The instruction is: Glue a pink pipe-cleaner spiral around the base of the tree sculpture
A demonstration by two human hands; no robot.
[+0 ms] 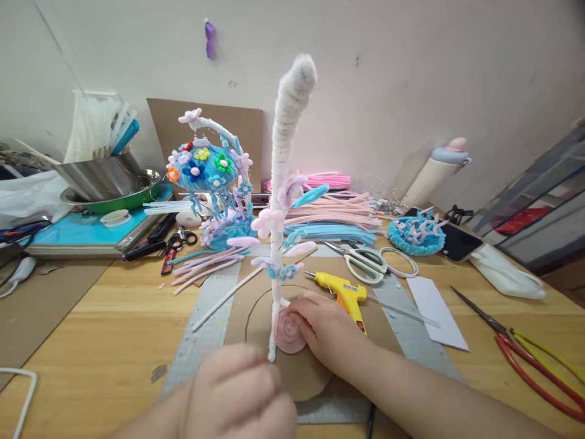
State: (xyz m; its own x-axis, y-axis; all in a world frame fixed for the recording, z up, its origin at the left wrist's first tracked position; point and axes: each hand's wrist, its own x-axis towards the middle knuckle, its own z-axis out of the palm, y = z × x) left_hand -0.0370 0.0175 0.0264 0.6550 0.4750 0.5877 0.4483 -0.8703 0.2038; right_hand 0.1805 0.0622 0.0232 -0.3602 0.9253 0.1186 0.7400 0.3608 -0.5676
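A pink coil (287,332) sits at lower centre of the frame, just beside the foot of a flowered white stem (277,198); the right hand (326,329) pinches its upper edge. The left hand (244,390), bottom centre, is blurred, so its grip I cannot tell. A yellow glue gun (345,291) lies right of centre.

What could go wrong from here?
1. Tipping: the tall white stem is slim at the foot and thick at its bent top, so a bump could topple it.
2. Burn: the yellow glue gun lies close to the right hand; if it's on, which I can't tell, its tip could burn skin.
3. Slip: the right hand's grip on the pink coil is at its edge, so it might shift or unwind.
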